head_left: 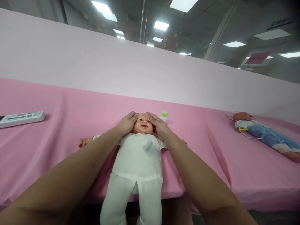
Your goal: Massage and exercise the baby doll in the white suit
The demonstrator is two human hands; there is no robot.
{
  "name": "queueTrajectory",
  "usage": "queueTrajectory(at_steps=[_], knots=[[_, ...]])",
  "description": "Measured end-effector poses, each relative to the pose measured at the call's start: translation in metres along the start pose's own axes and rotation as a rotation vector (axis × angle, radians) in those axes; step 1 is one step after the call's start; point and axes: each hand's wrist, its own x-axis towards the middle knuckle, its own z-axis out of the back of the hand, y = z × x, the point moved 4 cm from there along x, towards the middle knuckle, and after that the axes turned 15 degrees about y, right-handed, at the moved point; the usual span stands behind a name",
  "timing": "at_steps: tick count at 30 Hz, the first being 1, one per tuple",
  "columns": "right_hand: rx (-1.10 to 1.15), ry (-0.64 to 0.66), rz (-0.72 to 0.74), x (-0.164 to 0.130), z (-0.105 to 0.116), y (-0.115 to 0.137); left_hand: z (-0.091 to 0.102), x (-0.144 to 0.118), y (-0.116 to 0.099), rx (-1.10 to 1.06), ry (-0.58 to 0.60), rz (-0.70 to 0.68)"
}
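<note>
A baby doll (139, 156) in a white top and trousers lies on its back, face up, with its legs toward me and hanging over the near edge. Its bare head is cupped between my two hands. My left hand (128, 122) is curved round one side of the head, thumb by the temple. On the other side my right hand (159, 125) holds the head in the same way, fingers close together. The undersides of my fingers are hidden. The doll's arms are spread out to both sides under my forearms.
Pink cloth (77, 112) covers the table. A small bottle with a green cap (164, 115) stands just beyond my right hand. At the left lies a white device (25, 118); at the right, another doll (264, 132) in blue. A pale partition (117, 65) rises behind, topped by glass.
</note>
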Motion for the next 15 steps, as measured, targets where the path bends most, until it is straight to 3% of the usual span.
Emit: queueTrajectory(at_steps=[9, 15], knots=[[0.111, 0.150, -0.091, -0.0067, 0.0063, 0.0056, -0.0020, -0.0038, -0.0041, -0.159, 0.028, 0.069], [0.047, 0.095, -0.080, -0.0078, 0.0055, 0.0071, -0.0013, -0.0040, -0.0055, -0.181, -0.008, 0.023]])
